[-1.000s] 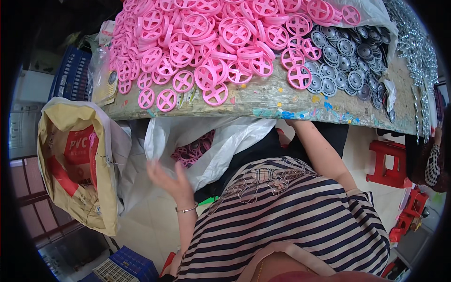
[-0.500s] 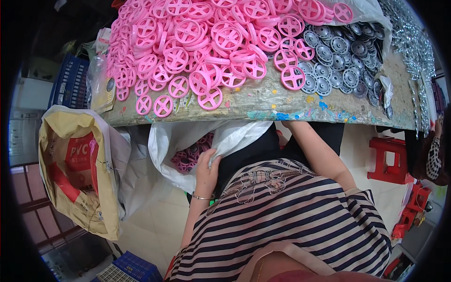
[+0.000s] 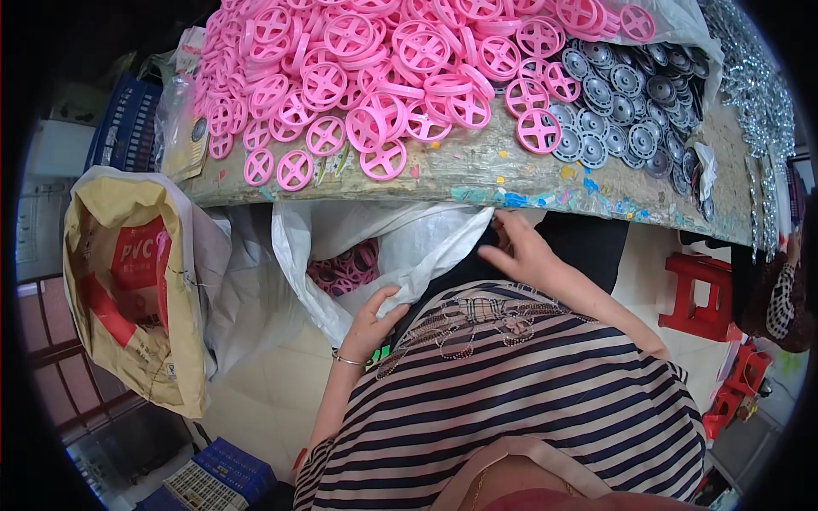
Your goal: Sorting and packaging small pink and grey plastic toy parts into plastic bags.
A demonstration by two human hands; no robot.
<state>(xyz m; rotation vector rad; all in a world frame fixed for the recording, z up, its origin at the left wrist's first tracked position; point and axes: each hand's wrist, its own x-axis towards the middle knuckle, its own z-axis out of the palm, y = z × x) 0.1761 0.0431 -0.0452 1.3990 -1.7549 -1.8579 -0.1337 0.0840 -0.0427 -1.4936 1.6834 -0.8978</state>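
A white woven sack (image 3: 439,255) hangs at the table's front edge, its mouth open toward me. Inside lie pink wheel-shaped parts (image 3: 345,271), with darker spots among them. My left hand (image 3: 372,324), a bracelet at its wrist, is closed on the sack's near rim. Beside the sack's right edge is my right hand (image 3: 527,251), thumb and fingers apart, with nothing visible in it; whether its fingertips touch the sack is unclear. Above, on the table, spreads a big heap of pink plastic wheels (image 3: 348,36) with four-way spokes.
Grey round discs (image 3: 626,111) are heaped at the right of the worn table (image 3: 477,175). Silver tinsel (image 3: 754,111) hangs beyond them. An open yellow-lined sack (image 3: 183,366) stands at left. A red stool (image 3: 694,294) is at right, blue crates (image 3: 230,473) at lower left.
My right hand has come out from beneath the table edge, back and left to the sack's right edge. My left hand keeps hold of the rim. The view has shifted slightly.
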